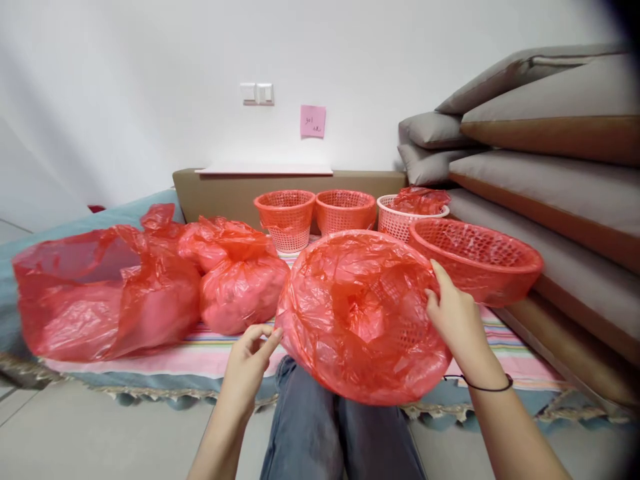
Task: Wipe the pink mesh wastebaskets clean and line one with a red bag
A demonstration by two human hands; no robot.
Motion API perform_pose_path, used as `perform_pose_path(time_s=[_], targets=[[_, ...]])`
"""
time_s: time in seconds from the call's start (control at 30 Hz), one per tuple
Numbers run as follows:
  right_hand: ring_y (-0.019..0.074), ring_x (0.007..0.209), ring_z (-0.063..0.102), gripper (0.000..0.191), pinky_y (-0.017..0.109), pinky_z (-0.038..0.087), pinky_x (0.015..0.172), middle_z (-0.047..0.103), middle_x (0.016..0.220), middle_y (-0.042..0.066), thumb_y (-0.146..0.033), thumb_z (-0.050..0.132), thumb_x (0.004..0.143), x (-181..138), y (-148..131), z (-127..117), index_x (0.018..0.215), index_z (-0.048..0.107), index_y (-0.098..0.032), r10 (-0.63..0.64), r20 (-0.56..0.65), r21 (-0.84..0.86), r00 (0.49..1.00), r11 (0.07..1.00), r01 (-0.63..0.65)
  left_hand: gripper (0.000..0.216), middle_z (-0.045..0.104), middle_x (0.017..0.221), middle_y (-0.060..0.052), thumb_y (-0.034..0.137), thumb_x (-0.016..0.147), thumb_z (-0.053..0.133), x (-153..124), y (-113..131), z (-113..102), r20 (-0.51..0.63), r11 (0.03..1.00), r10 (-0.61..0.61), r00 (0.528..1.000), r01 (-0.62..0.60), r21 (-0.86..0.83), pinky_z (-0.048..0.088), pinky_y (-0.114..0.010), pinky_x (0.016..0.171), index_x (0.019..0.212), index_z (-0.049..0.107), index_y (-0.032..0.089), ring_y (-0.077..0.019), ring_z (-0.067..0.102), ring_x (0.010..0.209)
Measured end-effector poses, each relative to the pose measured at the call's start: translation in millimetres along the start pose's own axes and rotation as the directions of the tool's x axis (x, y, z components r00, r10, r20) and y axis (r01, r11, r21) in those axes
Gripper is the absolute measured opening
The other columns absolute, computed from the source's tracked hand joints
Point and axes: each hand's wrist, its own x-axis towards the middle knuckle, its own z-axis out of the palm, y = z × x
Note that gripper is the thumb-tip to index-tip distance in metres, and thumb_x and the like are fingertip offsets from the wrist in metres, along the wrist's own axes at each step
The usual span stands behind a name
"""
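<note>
The basket [411,335] is tipped so its wide round mouth faces the wearer, right over the knees of their jeans [325,433] at the front edge of the striped cloth [213,351]. It's lined with a thin red bag [345,313], super shiny and crinkly, folded over the rim, with mesh holes showing through in spots and a paler pinkish patch down in the middle. Left hand [253,353] has the bag's edge pinched between thumb and finger at the left side; right hand [453,307] is gripping the rim on the right. Just behind on the right there's an oval basket [477,287] in red plastic, then a white basket [400,223] and two more red-covered ones further back. Bulging red bags [240,293] sit to the left, and grey-brown cushions [550,143] are piled up on the right.
</note>
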Motion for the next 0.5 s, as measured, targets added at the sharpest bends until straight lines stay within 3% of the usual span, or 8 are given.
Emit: perform_pose_path(time_s=[0.2, 0.37, 0.5], targets=[[0.033, 0.071, 0.071, 0.061, 0.035, 0.045, 0.061, 0.074, 0.081, 0.017, -0.022, 0.044, 0.089, 2.6, 9.4, 2.9, 0.149, 0.047, -0.009, 0.034, 0.008, -0.006, 0.999, 0.999, -0.034, 0.047, 0.05, 0.064, 0.003, 0.061, 0.05, 0.075, 13.4, -38.9, 7.0, -0.019, 0.979, -0.18, 0.984, 0.177, -0.098, 0.031, -0.02, 0.05, 0.061, 0.059, 0.018, -0.0092, 0.037, 0.056], [0.0341, 0.075, 0.073, 0.06, 0.037, 0.049, 0.065, 0.075, 0.091, 0.02, -0.023, 0.044, 0.09, 1.9, 10.0, 2.1, 0.148, 0.047, -0.009, 0.014, -0.002, 0.041, 1.0, 0.999, -0.014, 0.039, 0.048, 0.054, 0.005, 0.053, 0.049, 0.074, 27.1, -79.0, 34.6, -0.002, 0.973, -0.21, 0.978, 0.209, -0.096, 0.029, -0.021, 0.046, 0.057, 0.058, 0.018, -0.0084, 0.036, 0.049], [0.0351, 0.074, 0.073, 0.06, 0.039, 0.05, 0.065, 0.075, 0.096, 0.022, -0.024, 0.042, 0.09, 0.6, 6.7, 0.1, 0.148, 0.048, -0.008, 0.014, 0.011, 0.059, 1.0, 0.998, -0.015, 0.032, 0.056, 0.056, 0.002, 0.047, 0.06, 0.075, 32.1, -96.6, 55.7, 0.028, 0.973, -0.212, 0.977, 0.213, -0.085, 0.036, -0.024, 0.047, 0.063, 0.061, 0.018, -0.0134, 0.048, 0.052]])
